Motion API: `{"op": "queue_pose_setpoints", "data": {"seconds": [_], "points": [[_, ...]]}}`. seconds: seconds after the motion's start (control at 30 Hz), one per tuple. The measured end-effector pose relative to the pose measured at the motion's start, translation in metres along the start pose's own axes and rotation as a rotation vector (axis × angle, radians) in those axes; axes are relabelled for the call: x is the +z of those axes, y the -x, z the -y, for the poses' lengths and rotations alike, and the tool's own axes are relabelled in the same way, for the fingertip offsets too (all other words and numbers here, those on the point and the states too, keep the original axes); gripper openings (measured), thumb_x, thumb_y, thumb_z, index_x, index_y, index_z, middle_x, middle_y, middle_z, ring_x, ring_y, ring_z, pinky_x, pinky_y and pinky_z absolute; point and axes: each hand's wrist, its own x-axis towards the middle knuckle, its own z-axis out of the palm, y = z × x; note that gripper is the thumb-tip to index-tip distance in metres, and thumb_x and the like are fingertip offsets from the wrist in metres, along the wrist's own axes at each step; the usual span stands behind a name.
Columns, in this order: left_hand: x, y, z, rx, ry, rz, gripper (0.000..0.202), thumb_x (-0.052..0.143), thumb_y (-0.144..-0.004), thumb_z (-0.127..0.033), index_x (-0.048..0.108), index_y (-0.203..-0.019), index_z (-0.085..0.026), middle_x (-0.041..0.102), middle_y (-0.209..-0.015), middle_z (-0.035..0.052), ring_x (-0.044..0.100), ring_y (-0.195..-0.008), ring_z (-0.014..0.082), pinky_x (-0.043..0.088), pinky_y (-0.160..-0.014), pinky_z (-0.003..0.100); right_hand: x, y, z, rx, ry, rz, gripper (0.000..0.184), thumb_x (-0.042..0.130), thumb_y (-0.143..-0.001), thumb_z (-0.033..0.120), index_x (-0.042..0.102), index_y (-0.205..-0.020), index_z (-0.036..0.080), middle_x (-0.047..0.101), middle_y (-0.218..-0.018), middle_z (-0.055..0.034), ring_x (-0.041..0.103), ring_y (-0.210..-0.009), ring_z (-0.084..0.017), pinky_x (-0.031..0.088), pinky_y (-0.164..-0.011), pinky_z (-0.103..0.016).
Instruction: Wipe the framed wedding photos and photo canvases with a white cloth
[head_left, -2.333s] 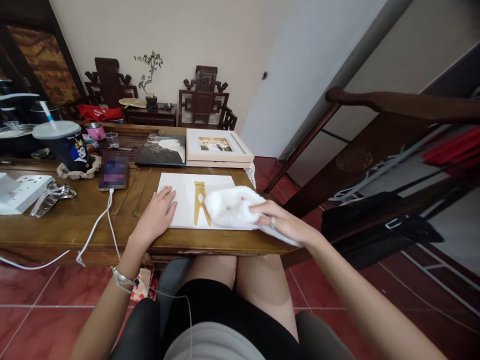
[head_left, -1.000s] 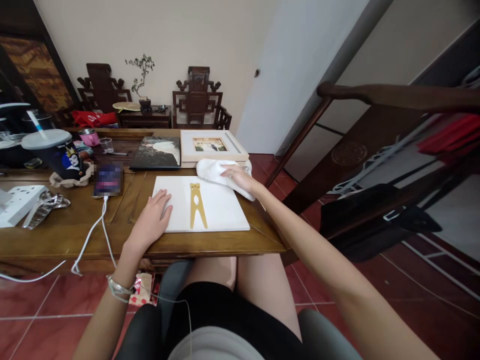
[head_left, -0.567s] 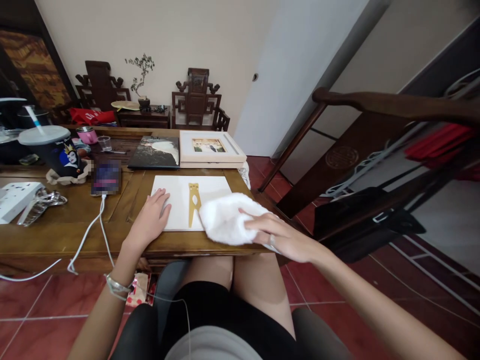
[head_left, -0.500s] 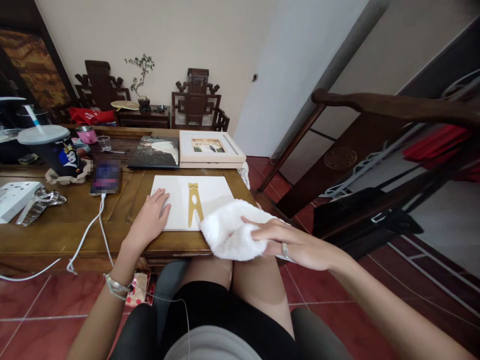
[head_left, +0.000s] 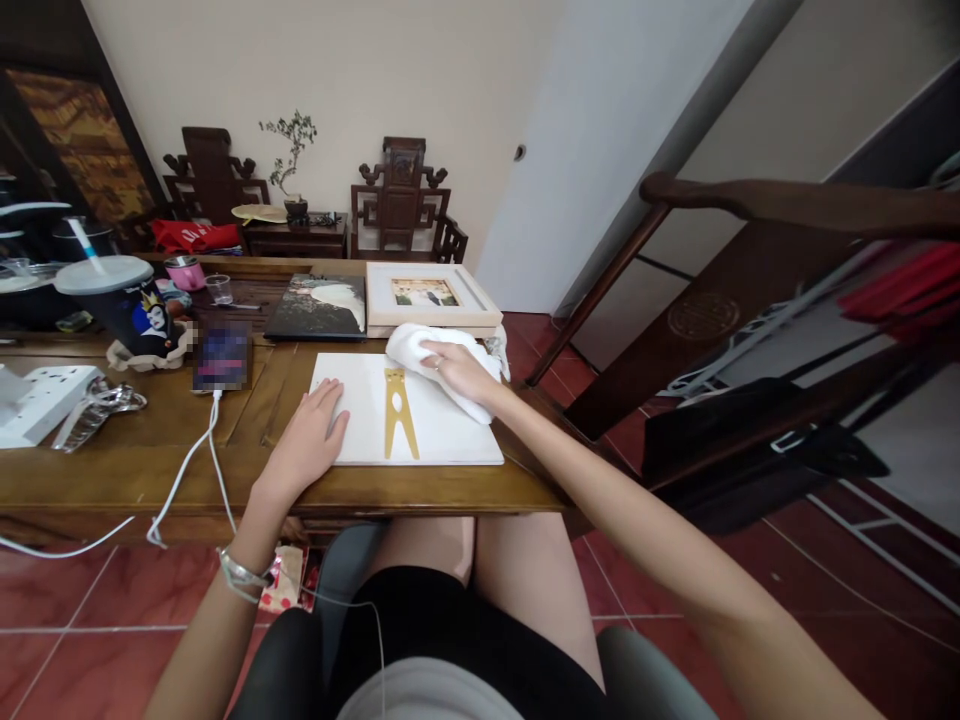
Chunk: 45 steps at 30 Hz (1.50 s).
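My right hand [head_left: 463, 372] grips a fluffy white cloth [head_left: 412, 343] at the far right corner of a white board [head_left: 352, 430]. The cloth covers that corner and reaches close to the framed picture behind. On the board lies a flat gold figure [head_left: 400, 415] with a small head, an oval hole and two long legs. Fingers stretched out, my left hand [head_left: 311, 430] rests at the board's left edge and holds nothing. A silver bracelet is on my left wrist.
Behind the board are a dark picture panel [head_left: 319, 308] and a white-framed photo [head_left: 375, 295]. To the left stand a lidded cup [head_left: 139, 320], a phone [head_left: 220, 360] with a white cable [head_left: 187, 460], and a power strip [head_left: 49, 400]. A wooden chair [head_left: 675, 310] stands at the right.
My right hand has carried the white cloth from the board's near right corner, over my lap, forward to its far right corner. My left hand stays on the board's left edge.
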Motion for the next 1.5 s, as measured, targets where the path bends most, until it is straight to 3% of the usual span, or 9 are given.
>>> {"op": "queue_pose_setpoints", "data": {"seconds": [0.17,0.43,0.57,0.7,0.9,1.03,1.2,1.33,1.5], "points": [[0.001,0.0,0.0,-0.012,-0.005,0.006,0.051,0.032,-0.097,-0.033,0.046,-0.139,-0.008,0.04,-0.153,0.0189,0.031,-0.146,0.0267,0.022,-0.121,0.047,0.025,0.032,0.031,-0.216,0.245,0.108,0.033,0.036,-0.088,0.016,0.066,-0.1,0.02,0.074,-0.102,-0.0063,0.064,-0.108,-0.03,0.019,-0.116,-0.058],[0.0,-0.001,-0.002,0.008,-0.054,0.038,0.054,0.022,-0.097,-0.027,0.046,-0.139,-0.004,0.042,-0.152,0.0175,0.031,-0.146,0.0256,0.023,-0.121,0.047,0.017,0.124,0.083,-0.472,0.242,0.367,0.027,0.042,-0.079,0.005,0.063,-0.092,0.017,0.066,-0.124,-0.0175,0.042,-0.139,-0.027,0.023,-0.116,-0.056],[0.0,-0.001,-0.001,0.01,-0.064,0.042,0.054,0.023,-0.096,-0.024,0.046,-0.14,-0.003,0.041,-0.152,0.0177,0.032,-0.146,0.0259,0.024,-0.12,0.047,0.013,0.106,0.073,-0.464,0.256,0.305,0.022,0.042,-0.081,0.007,0.06,-0.084,0.02,0.072,-0.089,-0.0078,0.066,-0.107,-0.025,0.031,-0.113,-0.051],[0.0,-0.002,0.001,0.004,-0.05,0.038,0.053,0.026,-0.096,-0.026,0.046,-0.14,-0.004,0.042,-0.152,0.0176,0.033,-0.145,0.026,0.024,-0.121,0.047,0.018,0.051,0.047,-0.414,0.32,0.204,0.024,0.038,-0.087,0.011,0.06,-0.089,0.018,0.062,-0.066,-0.0001,0.064,-0.073,-0.021,0.033,-0.109,-0.051],[0.0,-0.002,0.004,0.018,-0.028,0.024,0.052,0.027,-0.096,-0.027,0.047,-0.139,-0.005,0.043,-0.151,0.0171,0.033,-0.145,0.0258,0.024,-0.121,0.046,0.035,-0.006,0.033,-0.352,0.445,0.151,0.032,0.037,-0.089,0.011,0.063,-0.107,0.013,0.069,-0.11,-0.0153,0.06,-0.113,-0.031,0.032,-0.106,-0.056],[0.002,-0.002,0.004,0.03,-0.025,0.002,0.052,0.027,-0.097,-0.027,0.049,-0.138,-0.006,0.045,-0.15,0.0169,0.035,-0.144,0.0261,0.026,-0.12,0.047,0.044,0.016,0.043,-0.376,0.499,0.198,0.038,0.037,-0.088,0.01,0.061,-0.117,0.011,0.061,-0.13,-0.0196,0.038,-0.14,-0.036,0.023,-0.109,-0.066],[0.002,-0.002,0.0,0.02,-0.042,0.008,0.052,0.025,-0.096,-0.023,0.047,-0.139,-0.003,0.044,-0.151,0.0179,0.035,-0.144,0.0264,0.026,-0.12,0.048,0.034,0.082,0.072,-0.43,0.371,0.272,0.033,0.042,-0.083,0.007,0.064,-0.106,0.013,0.064,-0.125,-0.0199,0.042,-0.139,-0.032,0.024,-0.113,-0.062],[0.0,-0.001,-0.001,0.021,-0.072,0.034,0.051,0.026,-0.095,-0.019,0.047,-0.139,-0.005,0.043,-0.152,0.0173,0.035,-0.144,0.0257,0.026,-0.12,0.047,0.018,0.111,0.085,-0.45,0.262,0.275,0.024,0.044,-0.082,0.006,0.063,-0.086,0.019,0.071,-0.087,-0.0064,0.065,-0.106,-0.025,0.034,-0.111,-0.049],[0.0,-0.004,0.004,0.032,-0.089,0.019,0.05,0.029,-0.096,-0.024,0.051,-0.136,-0.007,0.047,-0.149,0.0163,0.04,-0.141,0.0255,0.029,-0.119,0.045,0.013,0.084,0.068,-0.368,0.306,0.224,0.022,0.041,-0.084,0.01,0.058,-0.076,0.021,0.055,-0.06,0.0018,0.063,-0.078,-0.021,0.04,-0.104,-0.044]]}}
